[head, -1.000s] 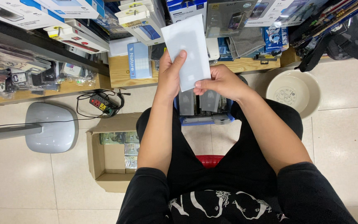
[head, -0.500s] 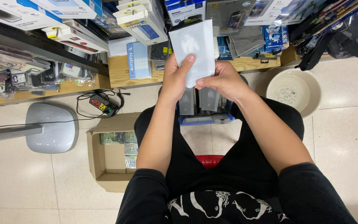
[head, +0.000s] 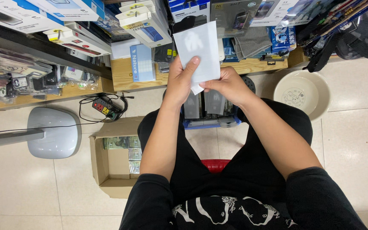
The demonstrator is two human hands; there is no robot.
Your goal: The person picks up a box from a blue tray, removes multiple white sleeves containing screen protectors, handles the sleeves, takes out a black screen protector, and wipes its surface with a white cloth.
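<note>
Holding a white packet (head: 199,53) at twelve o'clock over the lap, left hand (head: 179,81) pinches its edge, right hand (head: 226,85) grips the bottom corner; keeping both grips light should avoid creasing.

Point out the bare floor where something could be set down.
Bare tile lies right of the cream basin, and lower left between the grey stand base and the cardboard box. The wooden shelves are packed with packages. Both hands, left hand and right hand, hold a white packet.
</note>
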